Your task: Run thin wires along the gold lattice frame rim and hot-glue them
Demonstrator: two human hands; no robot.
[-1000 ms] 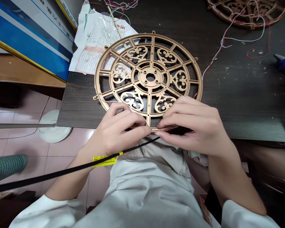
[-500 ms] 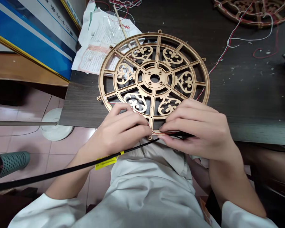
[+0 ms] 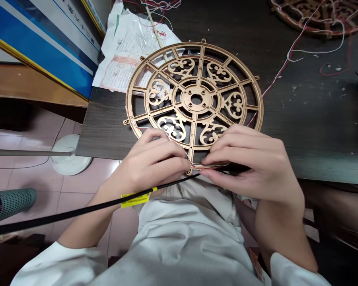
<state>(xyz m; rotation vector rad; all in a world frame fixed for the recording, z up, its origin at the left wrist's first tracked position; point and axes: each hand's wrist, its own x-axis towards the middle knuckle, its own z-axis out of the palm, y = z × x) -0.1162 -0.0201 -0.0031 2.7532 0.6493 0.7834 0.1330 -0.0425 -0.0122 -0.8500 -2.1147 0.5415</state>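
Observation:
A round gold openwork frame (image 3: 193, 123) with heart-shaped scrollwork lies on the dark table, its near rim at the table's edge. Thin red and white wires (image 3: 210, 167) run along that near rim. My left hand (image 3: 155, 163) is closed over the rim's near left part, its fingertips pressed on the wires beside a small tab. Just to the right, my right hand (image 3: 250, 163) pinches the wires and rim between thumb and fingers. The undersides of the fingers of my left hand are hidden. A black cable (image 3: 86, 210) with a yellow label passes across my left forearm.
A crumpled printed plastic bag (image 3: 119, 67) lies behind the frame, with a thin stick and tangled wires above it. Another wired round frame (image 3: 322, 24) sits at the far right. Blue panels (image 3: 62, 43) stand at the left, and a white round base (image 3: 68, 159) rests on the floor.
The view has shifted slightly. Both hands keep nearly the same places on the rim, and my right wrist and forearm have moved a little to the left.

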